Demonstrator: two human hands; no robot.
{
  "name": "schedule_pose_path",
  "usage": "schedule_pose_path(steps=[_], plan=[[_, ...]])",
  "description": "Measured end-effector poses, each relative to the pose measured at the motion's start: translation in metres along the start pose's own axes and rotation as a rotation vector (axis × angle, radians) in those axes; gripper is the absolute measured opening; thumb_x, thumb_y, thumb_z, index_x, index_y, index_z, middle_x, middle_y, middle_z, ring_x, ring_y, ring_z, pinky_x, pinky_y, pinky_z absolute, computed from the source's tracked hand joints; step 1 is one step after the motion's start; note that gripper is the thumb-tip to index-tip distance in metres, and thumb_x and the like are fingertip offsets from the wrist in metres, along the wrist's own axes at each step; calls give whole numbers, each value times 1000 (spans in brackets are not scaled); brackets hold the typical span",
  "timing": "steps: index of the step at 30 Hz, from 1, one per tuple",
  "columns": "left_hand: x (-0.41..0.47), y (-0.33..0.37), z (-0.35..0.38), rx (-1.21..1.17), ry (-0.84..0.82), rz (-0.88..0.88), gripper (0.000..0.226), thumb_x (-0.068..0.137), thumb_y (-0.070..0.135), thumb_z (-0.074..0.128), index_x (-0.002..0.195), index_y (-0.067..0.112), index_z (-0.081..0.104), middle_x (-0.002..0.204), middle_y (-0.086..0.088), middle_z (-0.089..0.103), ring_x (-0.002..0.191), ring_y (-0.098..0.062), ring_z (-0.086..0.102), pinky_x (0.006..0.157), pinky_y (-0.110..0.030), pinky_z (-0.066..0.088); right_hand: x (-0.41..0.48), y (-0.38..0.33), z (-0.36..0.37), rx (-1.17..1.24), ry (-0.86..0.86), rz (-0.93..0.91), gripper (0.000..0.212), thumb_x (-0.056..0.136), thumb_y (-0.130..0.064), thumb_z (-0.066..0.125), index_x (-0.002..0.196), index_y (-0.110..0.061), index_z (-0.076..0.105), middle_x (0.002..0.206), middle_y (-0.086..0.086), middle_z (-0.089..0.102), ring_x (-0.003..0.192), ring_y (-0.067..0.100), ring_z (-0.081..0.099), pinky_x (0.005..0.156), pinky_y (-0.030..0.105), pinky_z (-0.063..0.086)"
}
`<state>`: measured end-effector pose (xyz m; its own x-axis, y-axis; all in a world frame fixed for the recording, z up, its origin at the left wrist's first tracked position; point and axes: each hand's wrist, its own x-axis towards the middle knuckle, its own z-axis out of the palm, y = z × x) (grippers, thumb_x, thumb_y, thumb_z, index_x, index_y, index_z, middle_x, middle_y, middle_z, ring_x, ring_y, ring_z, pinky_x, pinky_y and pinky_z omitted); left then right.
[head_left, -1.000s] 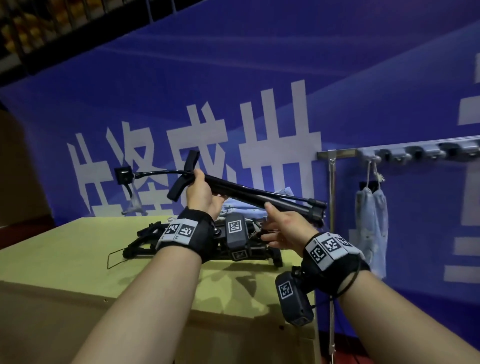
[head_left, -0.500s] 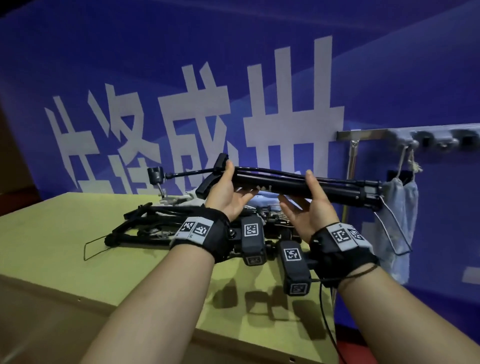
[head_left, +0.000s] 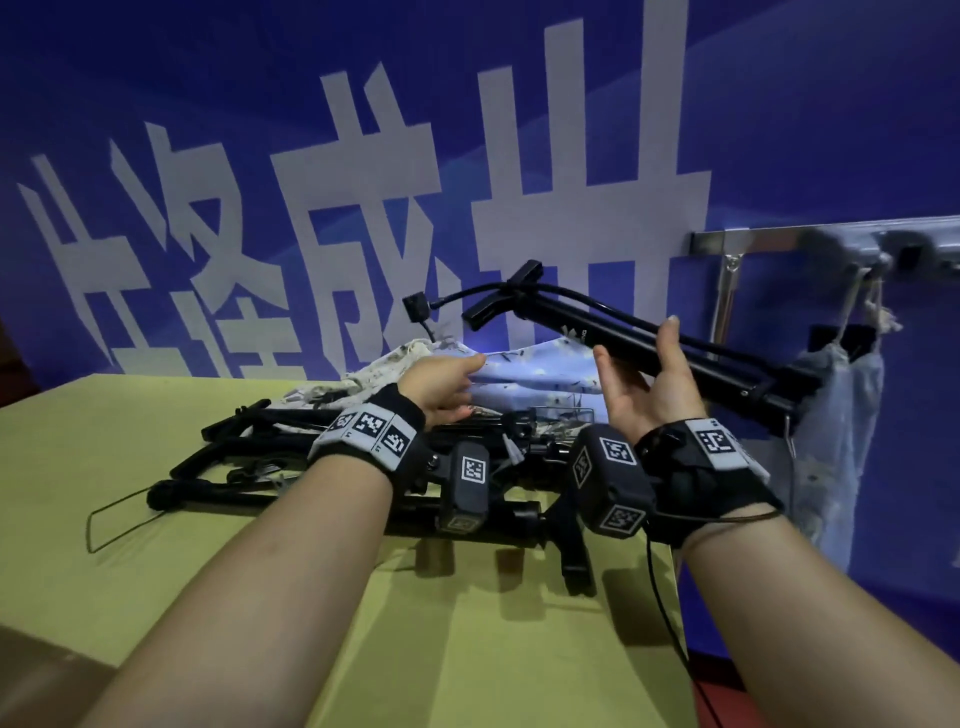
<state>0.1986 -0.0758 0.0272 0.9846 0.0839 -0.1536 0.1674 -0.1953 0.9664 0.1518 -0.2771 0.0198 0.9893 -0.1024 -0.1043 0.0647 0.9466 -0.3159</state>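
Observation:
My right hand (head_left: 649, 384) holds a black hand pump (head_left: 623, 340) in the air by its barrel, palm up with the fingers curled over it. The pump's T-handle and hose point up and left, and its foot end points down and right toward the hanging bags. My left hand (head_left: 441, 387) is off the pump, its fingers stretched forward onto a pale blue printed cloth bag (head_left: 540, 376) lying on the table. Both wrists wear black bands with tag markers.
A pile of several more black pumps (head_left: 249, 441) lies on the yellow-green table (head_left: 104, 447), with a white patterned bag (head_left: 374, 374) behind it. At the right, a metal hook rail (head_left: 779, 241) on the blue banner wall carries hanging cloth bags (head_left: 841, 405).
My left hand has let go of the pump's handle end and dropped forward to the blue bag. The right hand alone now holds the pump, which has tilted down to the right.

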Motion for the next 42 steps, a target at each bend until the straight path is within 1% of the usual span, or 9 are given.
schedule_pose_path(steps=[7, 11, 13, 16, 21, 30, 36, 39, 42], plan=[[50, 8, -1, 330, 90, 38, 29, 94, 23, 61, 118, 8, 57, 105, -9, 52, 78, -21, 54, 62, -29, 49, 26, -5, -8, 44, 22, 18, 44, 85, -39, 66, 115, -7, 58, 110, 20, 56, 94, 25, 62, 82, 35, 57], [72, 0, -5, 500, 90, -63, 21, 98, 21, 55, 111, 5, 52, 100, -19, 54, 77, -24, 56, 54, -28, 41, 44, -12, -18, 121, 27, 54, 42, 84, -40, 66, 104, -4, 58, 118, 21, 56, 109, 27, 61, 86, 36, 55], [83, -5, -7, 553, 55, -106, 30, 100, 23, 51, 116, -3, 53, 101, -31, 59, 77, -28, 68, 62, -30, 51, 51, -14, -22, 145, 41, 69, 42, 83, -39, 68, 101, -3, 55, 120, 23, 54, 111, 29, 60, 87, 35, 55], [98, -16, -12, 569, 91, -85, 46, 97, 25, 57, 132, -5, 52, 134, -28, 54, 119, -37, 58, 88, -38, 47, 56, -15, -26, 171, 49, 78, 43, 83, -38, 69, 101, -4, 52, 116, 27, 52, 110, 31, 60, 89, 35, 55], [108, -25, -15, 524, 126, 0, 43, 95, 21, 58, 130, -4, 56, 134, -26, 55, 123, -40, 54, 92, -40, 46, 56, -9, -28, 176, 66, 90, 39, 84, -38, 68, 94, -5, 51, 103, 27, 52, 113, 30, 59, 94, 34, 52], [109, -32, -34, 346, 149, 61, 43, 92, 20, 63, 126, -6, 58, 126, -25, 60, 97, -24, 52, 98, -41, 46, 55, 4, -32, 155, 67, 80, 43, 82, -38, 70, 109, -7, 57, 128, 25, 51, 113, 30, 59, 92, 36, 53], [102, -28, -32, 389, 86, 127, 6, 93, 16, 61, 92, 12, 65, 105, -11, 60, 81, -19, 55, 72, -26, 45, 49, 6, -28, 150, 90, 71, 37, 82, -37, 70, 100, -8, 55, 129, 26, 49, 114, 32, 58, 93, 35, 53], [100, -30, -33, 443, 9, 56, 24, 85, 21, 63, 103, 5, 66, 114, -21, 66, 88, -23, 57, 78, -35, 47, 39, 5, -25, 135, 91, 76, 36, 82, -37, 70, 98, -9, 54, 130, 26, 48, 113, 32, 59, 92, 35, 53], [87, -25, -28, 424, 71, 101, 9, 90, 19, 62, 89, 10, 64, 100, -14, 62, 85, -23, 55, 65, -25, 44, 31, 2, -24, 127, 98, 82, 37, 83, -37, 69, 94, -8, 51, 133, 26, 45, 113, 32, 58, 94, 35, 52]])
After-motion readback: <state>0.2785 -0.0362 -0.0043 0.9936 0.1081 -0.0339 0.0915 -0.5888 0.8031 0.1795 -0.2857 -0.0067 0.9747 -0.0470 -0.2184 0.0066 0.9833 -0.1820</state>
